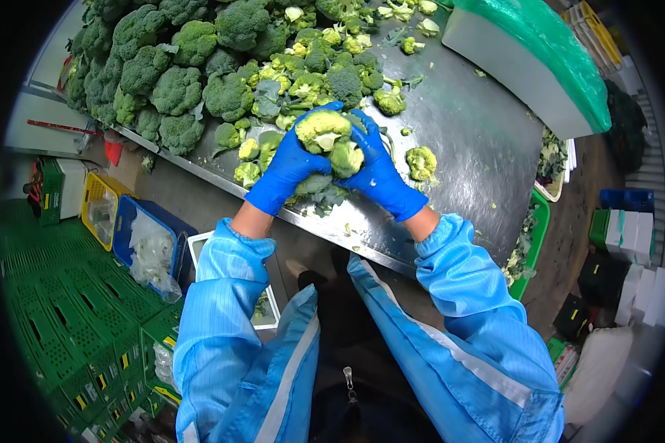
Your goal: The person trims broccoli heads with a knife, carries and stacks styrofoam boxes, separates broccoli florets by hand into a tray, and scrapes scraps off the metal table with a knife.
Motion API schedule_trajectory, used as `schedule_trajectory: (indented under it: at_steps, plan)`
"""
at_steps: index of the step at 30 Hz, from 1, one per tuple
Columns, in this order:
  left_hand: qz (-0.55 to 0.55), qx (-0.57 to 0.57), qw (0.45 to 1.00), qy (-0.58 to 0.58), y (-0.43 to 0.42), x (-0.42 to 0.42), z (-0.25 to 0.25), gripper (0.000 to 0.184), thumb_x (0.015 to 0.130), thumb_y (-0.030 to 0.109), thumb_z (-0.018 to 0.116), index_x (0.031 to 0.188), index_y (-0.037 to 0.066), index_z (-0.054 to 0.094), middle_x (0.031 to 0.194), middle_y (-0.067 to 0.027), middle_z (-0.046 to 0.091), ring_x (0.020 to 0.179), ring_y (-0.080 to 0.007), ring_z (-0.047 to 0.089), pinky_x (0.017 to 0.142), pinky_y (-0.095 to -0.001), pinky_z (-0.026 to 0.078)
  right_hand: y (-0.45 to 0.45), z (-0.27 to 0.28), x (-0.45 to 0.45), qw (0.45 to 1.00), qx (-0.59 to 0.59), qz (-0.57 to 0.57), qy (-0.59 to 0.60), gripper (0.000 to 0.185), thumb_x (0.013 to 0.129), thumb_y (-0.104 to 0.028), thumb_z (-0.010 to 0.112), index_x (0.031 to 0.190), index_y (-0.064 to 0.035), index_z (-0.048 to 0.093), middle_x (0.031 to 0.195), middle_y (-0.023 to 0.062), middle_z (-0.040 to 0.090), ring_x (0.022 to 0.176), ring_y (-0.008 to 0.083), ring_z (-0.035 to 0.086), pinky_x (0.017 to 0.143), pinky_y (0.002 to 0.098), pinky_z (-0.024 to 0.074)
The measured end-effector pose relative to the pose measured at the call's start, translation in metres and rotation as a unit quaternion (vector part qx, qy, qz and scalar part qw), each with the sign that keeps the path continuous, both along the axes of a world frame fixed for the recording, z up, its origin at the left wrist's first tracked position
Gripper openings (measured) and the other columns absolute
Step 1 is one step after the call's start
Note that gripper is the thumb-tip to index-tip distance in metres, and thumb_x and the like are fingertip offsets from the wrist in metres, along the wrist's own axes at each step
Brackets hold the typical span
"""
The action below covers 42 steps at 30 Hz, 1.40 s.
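Both the left hand point(294, 162) and right hand point(377, 168) have fingers wrapped around cut broccoli point(319, 128) between them, the desk point(473, 148) beneath those fingers, seemingly splitting it, so the next move calls for steady, opposed pressure.

No lettering can be read here, folks: yellow labels point(125, 361) dot the stacked green crates point(60, 304), any print too small.
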<state>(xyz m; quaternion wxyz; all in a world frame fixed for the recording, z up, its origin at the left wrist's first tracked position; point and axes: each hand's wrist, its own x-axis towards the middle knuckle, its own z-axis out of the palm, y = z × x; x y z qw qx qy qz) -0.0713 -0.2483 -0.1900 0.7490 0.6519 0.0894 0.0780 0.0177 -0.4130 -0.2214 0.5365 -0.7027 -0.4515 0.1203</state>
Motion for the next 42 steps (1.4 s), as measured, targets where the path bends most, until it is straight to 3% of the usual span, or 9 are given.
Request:
schedule_trajectory:
  at_steps: [10, 19, 24, 29, 31, 32, 33, 37, 42]
  plan:
    - [0.060, -0.058, 0.995, 0.063, 0.004, 0.015, 0.025, 0.056, 0.055, -0.008, 0.066, 0.110, 0.000, 0.061, 0.099, -0.0044, 0.066, 0.085, -0.0161, 0.060, 0.070, -0.0302, 0.050, 0.005, 0.030, 0.006, 0.997, -0.064, -0.036, 0.012, 0.101, 0.053, -0.014, 0.090, 0.139, -0.0053, 0.039, 0.140, 0.0139, 0.040, 0.132, 0.0288, 0.036, 0.111, 0.0375, 0.0291]
    - [0.183, -0.020, 0.979, -0.083, 0.032, -0.123, 0.093, 0.054, 0.057, -0.007, 0.067, 0.110, 0.000, 0.062, 0.106, -0.0046, 0.065, 0.096, -0.0168, 0.061, 0.082, -0.0314, 0.051, 0.054, 0.138, -0.094, 0.992, -0.024, 0.068, -0.107, 0.089, 0.060, -0.003, 0.082, 0.139, -0.0129, 0.042, 0.142, 0.0164, 0.037, 0.135, 0.0372, 0.032, 0.110, 0.0428, 0.0320]
    - [0.340, 0.079, 0.936, 0.045, 0.036, -0.290, 0.085, 0.063, 0.059, 0.002, 0.075, 0.120, 0.002, 0.059, 0.121, -0.0091, 0.061, 0.110, -0.0227, 0.058, 0.099, -0.0361, 0.043, 0.099, 0.123, -0.211, 0.975, -0.047, 0.212, -0.051, 0.086, 0.065, -0.004, 0.078, 0.141, -0.0149, 0.040, 0.142, 0.0230, 0.032, 0.129, 0.0430, 0.038, 0.106, 0.0458, 0.0358]
    - [0.488, -0.110, 0.860, 0.102, 0.031, -0.454, 0.014, 0.072, 0.060, -0.003, 0.067, 0.129, 0.000, 0.051, 0.128, -0.0105, 0.055, 0.116, -0.0235, 0.054, 0.103, -0.0364, 0.041, 0.145, 0.071, -0.329, 0.915, -0.134, 0.377, 0.049, 0.103, 0.062, -0.004, 0.079, 0.149, -0.0222, 0.026, 0.149, 0.0273, 0.019, 0.133, 0.0475, 0.031, 0.108, 0.0487, 0.0337]
    - [0.483, 0.001, 0.862, 0.155, 0.040, -0.497, -0.023, 0.075, 0.058, -0.003, 0.063, 0.131, 0.000, 0.049, 0.129, -0.0100, 0.054, 0.119, -0.0222, 0.052, 0.105, -0.0344, 0.038, 0.161, 0.004, -0.372, 0.913, -0.085, 0.400, 0.015, 0.117, 0.057, -0.008, 0.083, 0.151, -0.0237, 0.015, 0.149, 0.0314, 0.012, 0.133, 0.0497, 0.027, 0.109, 0.0491, 0.0322]
    - [0.475, -0.056, 0.845, 0.240, 0.047, -0.536, -0.065, 0.080, 0.055, -0.003, 0.061, 0.134, 0.001, 0.047, 0.131, -0.0096, 0.052, 0.122, -0.0221, 0.049, 0.105, -0.0324, 0.037, 0.161, -0.013, -0.380, 0.905, -0.115, 0.409, 0.008, 0.119, 0.055, -0.009, 0.084, 0.151, -0.0227, 0.015, 0.150, 0.0310, 0.012, 0.133, 0.0495, 0.028, 0.109, 0.0496, 0.0330]
    - [0.488, -0.039, 0.854, 0.176, 0.045, -0.521, -0.057, 0.084, 0.055, -0.002, 0.062, 0.137, 0.003, 0.045, 0.133, -0.0103, 0.050, 0.123, -0.0224, 0.048, 0.104, -0.0306, 0.037, 0.163, -0.036, -0.390, 0.888, -0.192, 0.417, 0.023, 0.118, 0.056, -0.008, 0.084, 0.151, -0.0219, 0.015, 0.150, 0.0311, 0.012, 0.132, 0.0496, 0.030, 0.108, 0.0491, 0.0347]
    - [0.500, 0.090, 0.802, 0.314, 0.027, -0.596, -0.182, 0.084, 0.058, -0.001, 0.068, 0.138, 0.004, 0.043, 0.135, -0.0126, 0.049, 0.121, -0.0231, 0.048, 0.103, -0.0312, 0.038, 0.127, -0.084, -0.373, 0.843, -0.286, 0.454, -0.039, 0.084, 0.071, -0.022, 0.077, 0.143, -0.0126, 0.034, 0.142, 0.0260, 0.033, 0.124, 0.0451, 0.041, 0.100, 0.0458, 0.0423]
    - [0.476, -0.025, 0.791, 0.383, 0.033, -0.555, -0.164, 0.070, 0.065, 0.000, 0.075, 0.131, 0.003, 0.051, 0.127, -0.0138, 0.056, 0.115, -0.0229, 0.053, 0.097, -0.0336, 0.043, 0.068, -0.067, -0.306, 0.868, -0.252, 0.429, 0.008, 0.057, 0.078, -0.022, 0.070, 0.130, -0.0083, 0.051, 0.122, 0.0197, 0.056, 0.112, 0.0395, 0.053, 0.092, 0.0441, 0.0467]
